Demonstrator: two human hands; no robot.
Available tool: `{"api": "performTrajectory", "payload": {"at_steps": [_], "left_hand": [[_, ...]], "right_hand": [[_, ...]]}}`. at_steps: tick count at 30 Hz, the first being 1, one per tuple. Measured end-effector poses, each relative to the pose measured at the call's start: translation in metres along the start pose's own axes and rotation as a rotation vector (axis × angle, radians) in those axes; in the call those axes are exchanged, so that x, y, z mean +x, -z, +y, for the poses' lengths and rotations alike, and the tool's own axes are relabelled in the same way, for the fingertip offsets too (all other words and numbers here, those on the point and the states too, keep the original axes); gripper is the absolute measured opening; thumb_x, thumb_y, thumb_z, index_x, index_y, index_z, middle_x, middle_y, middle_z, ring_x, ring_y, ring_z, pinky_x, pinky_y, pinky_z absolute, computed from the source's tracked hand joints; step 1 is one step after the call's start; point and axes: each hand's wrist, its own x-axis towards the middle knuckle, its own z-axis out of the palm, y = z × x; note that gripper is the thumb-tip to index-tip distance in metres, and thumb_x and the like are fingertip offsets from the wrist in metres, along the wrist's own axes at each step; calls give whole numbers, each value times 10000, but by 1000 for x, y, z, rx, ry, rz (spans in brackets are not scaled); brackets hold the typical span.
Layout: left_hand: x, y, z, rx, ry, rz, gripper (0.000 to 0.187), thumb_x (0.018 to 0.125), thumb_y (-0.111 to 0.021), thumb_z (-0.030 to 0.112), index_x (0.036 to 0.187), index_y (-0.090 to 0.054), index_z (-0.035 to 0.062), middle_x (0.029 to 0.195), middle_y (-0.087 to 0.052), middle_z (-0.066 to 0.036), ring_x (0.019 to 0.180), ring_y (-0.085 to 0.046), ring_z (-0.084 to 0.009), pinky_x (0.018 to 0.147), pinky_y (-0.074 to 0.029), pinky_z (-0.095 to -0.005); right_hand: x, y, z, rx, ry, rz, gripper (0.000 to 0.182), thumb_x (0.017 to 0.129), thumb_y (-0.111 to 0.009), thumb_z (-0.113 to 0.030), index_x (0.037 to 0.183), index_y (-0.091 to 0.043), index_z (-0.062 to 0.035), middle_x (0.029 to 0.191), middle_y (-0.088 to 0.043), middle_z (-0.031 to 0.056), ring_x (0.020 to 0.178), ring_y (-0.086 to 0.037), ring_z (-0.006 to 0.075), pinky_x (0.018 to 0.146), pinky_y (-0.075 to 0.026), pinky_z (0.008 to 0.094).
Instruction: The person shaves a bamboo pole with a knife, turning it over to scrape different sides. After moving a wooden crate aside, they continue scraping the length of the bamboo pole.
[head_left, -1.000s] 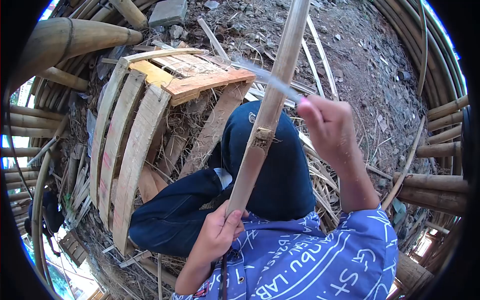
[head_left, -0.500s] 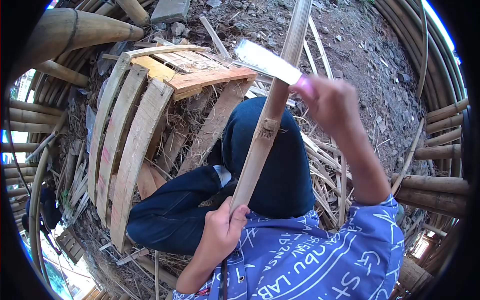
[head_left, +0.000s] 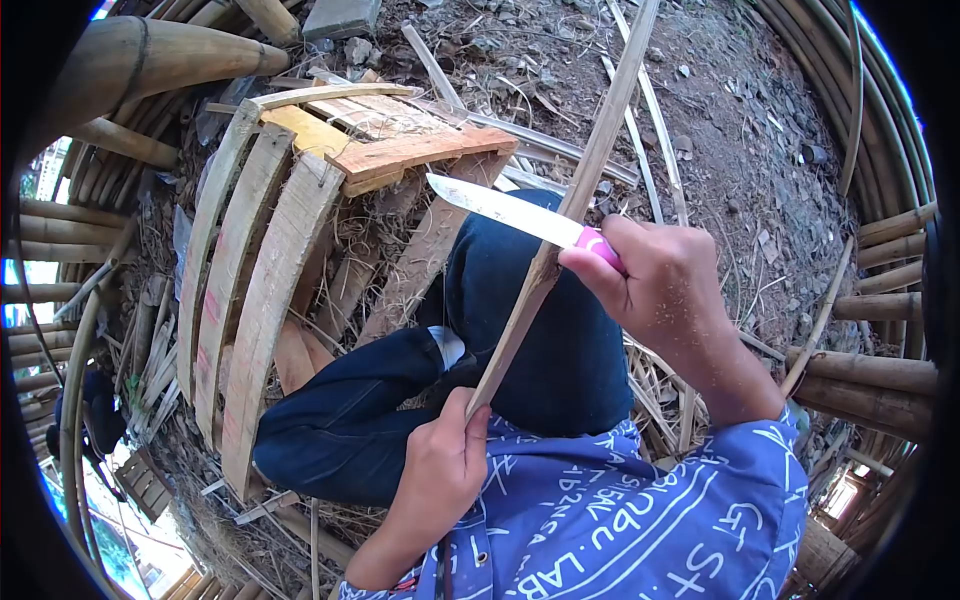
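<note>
Bamboo strip (head_left: pixel 590 170) fibrous, matt; knife (head_left: pixel 500 208) blade shiny metal, handle pink plastic.

Head camera, looking steeply down, close

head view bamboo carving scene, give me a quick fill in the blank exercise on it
1. The right hand grips a knife by its ____ handle.
2. The left hand holds the lower end of a ____ strip.
3. The knife blade crosses the strip near a ____.

Missing words: pink; bamboo; node
</note>
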Motion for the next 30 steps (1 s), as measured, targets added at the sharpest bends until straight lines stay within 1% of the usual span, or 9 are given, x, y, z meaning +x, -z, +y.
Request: {"api": "performTrajectory", "payload": {"at_steps": [4,12,14,16,19,20,26,29,30], "left_hand": [[-4,-4,-1,67,14,36,94,942,-502,95,934,-497,1,569,-511,-205,554,-578,-389,473,-411,-441],[-5,-6,-1,124,-68,83,98,948,-498,102,934,-499,5,556,-510,-200,530,-568,-389,453,-410,-442],[-6,-6,-3,125,-71,79,100,949,-499,103,934,-499,4,556,-510,-199,529,-568,-387,448,-409,-439],[-9,-5,-4,111,-42,67,104,949,-500,104,931,-501,2,552,-510,-196,525,-570,-383,441,-408,-433],[-10,-4,-6,103,-51,73,107,950,-500,106,934,-505,0,544,-505,-194,518,-570,-378,436,-409,-427],[-10,-4,-5,98,-54,72,107,950,-500,106,934,-505,0,544,-505,-194,518,-570,-378,436,-409,-427],[-7,-6,-3,89,-47,66,112,950,-500,105,943,-510,-7,534,-499,-194,510,-570,-375,437,-411,-430],[-8,-5,-4,57,-45,62,131,953,-501,112,944,-503,-18,526,-489,-191,498,-562,-378,425,-406,-407],[-8,-3,-5,26,7,17,171,967,-479,143,937,-491,-24,533,-503,-148,482,-563,-290,442,-404,-361]], "right_hand": [[4,-4,4,-83,40,21,519,847,-583,-531,590,-548,-81,465,-514,86,426,-567,267,403,-423,364],[9,-3,15,-137,70,57,517,832,-589,-553,601,-562,-92,482,-535,91,443,-583,271,412,-437,359],[15,-4,27,-141,76,125,512,845,-574,-552,616,-573,-94,487,-546,88,447,-590,265,419,-442,360],[31,0,59,-264,-30,206,530,891,-517,-538,632,-579,-79,493,-555,77,432,-579,230,417,-435,353],[52,15,97,-286,-130,204,606,915,-449,-576,613,-584,-68,468,-522,76,383,-520,226,411,-420,341],[58,21,101,-273,-195,199,631,911,-431,-601,623,-602,-66,481,-535,85,403,-532,229,430,-427,345],[78,18,118,-270,-244,243,648,889,-424,-643,651,-627,-76,504,-562,96,474,-581,248,492,-453,381],[81,12,122,-256,-206,232,647,884,-422,-652,649,-623,-84,530,-583,105,492,-594,267,504,-461,390],[83,9,121,-260,-216,230,656,886,-410,-657,642,-617,-84,546,-593,108,510,-605,273,518,-469,392]]}}
